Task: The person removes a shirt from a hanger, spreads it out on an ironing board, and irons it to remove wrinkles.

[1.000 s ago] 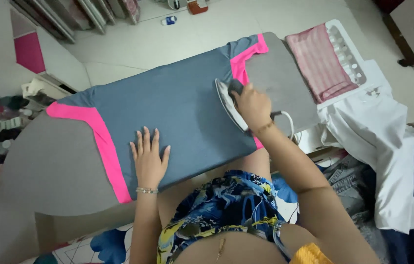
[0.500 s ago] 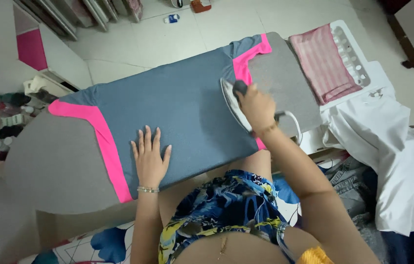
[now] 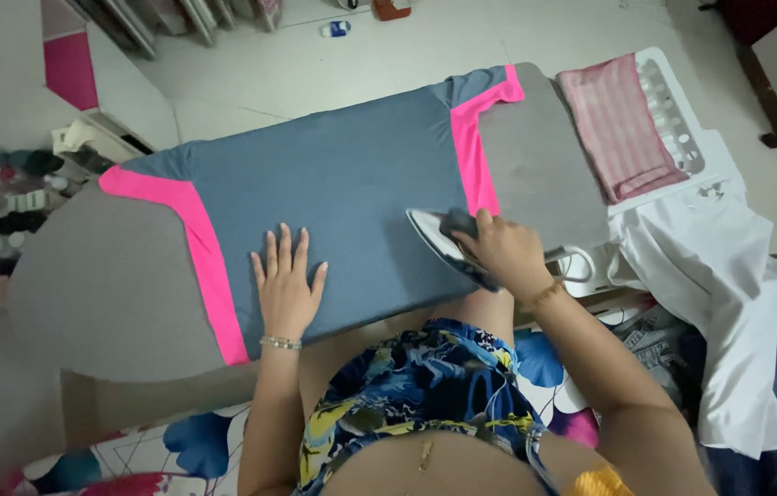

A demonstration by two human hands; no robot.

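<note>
The right hand (image 3: 505, 253) is clenched around the iron (image 3: 448, 246), hiding its handle. The left hand (image 3: 288, 287) lies flat, its grip released, on the grey garment (image 3: 343, 193).

Between the left hand (image 3: 286, 289), flat on the blue garment (image 3: 343, 184), and the iron (image 3: 444, 243) under the right hand (image 3: 503, 253), open cloth lay free. The ironing board's (image 3: 95, 294) bare grey ends stood unobstructed; a pink folded cloth (image 3: 613, 124) crowded the far right.
</note>
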